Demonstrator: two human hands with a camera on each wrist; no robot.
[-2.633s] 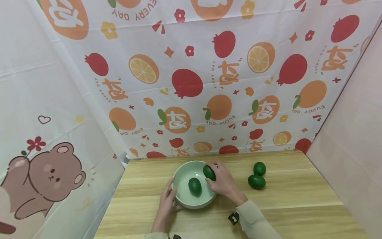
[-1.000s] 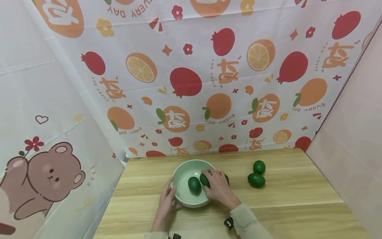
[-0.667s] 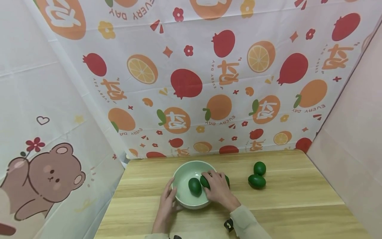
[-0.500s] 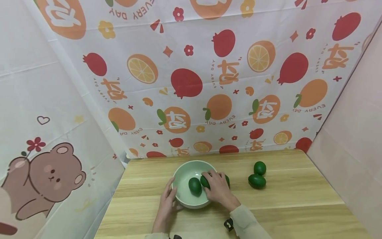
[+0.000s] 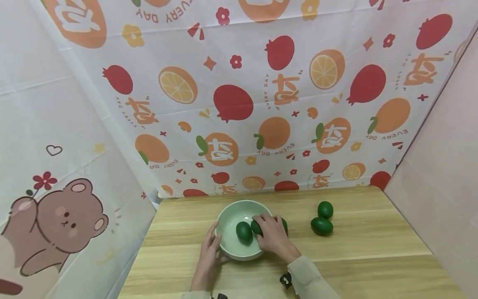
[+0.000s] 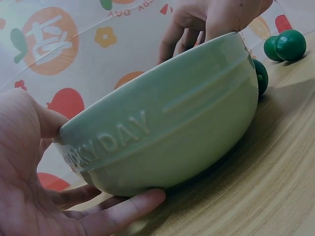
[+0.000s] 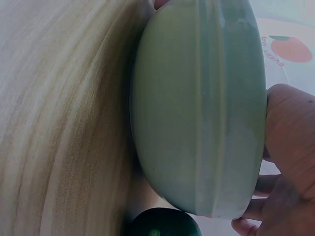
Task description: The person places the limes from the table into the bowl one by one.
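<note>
White cloth backdrop with an orange-and-red fruit print [image 5: 257, 104] fills the top of the frame. White side sheet with a brown cartoon bear [image 5: 67, 220] on the left, plain pale side sheet [image 5: 437, 174] on the right. Light wood-grain table [image 5: 358, 253] across the bottom.

Bowl: round, pale green, glazed [image 5: 229, 229], on the table at lower centre. Left wrist view shows raised lettering on its outer wall, ending in DAY.

My left hand [image 5: 210, 249] grips the bowl at its left side, thumb at the rim, fingers lower on the wall. My right hand [image 5: 274, 236] reaches over the right rim, fingers curled round a smooth dark green egg-shaped fruit [image 5: 256, 226] inside the bowl. Can't tell if that one touches the bowl's floor.

Second green fruit [image 5: 244, 233] lies in the bowl just left of it. Third green fruit [image 5: 285, 226] is outside, just beside the bowl's right wall, mostly hidden by my right hand. Two more green fruits [image 5: 322, 226] sit close together on the table, right of centre.

Beige sleeve [image 5: 315, 276] on my right arm, small black device [image 5: 286, 280] at that wrist.
</note>
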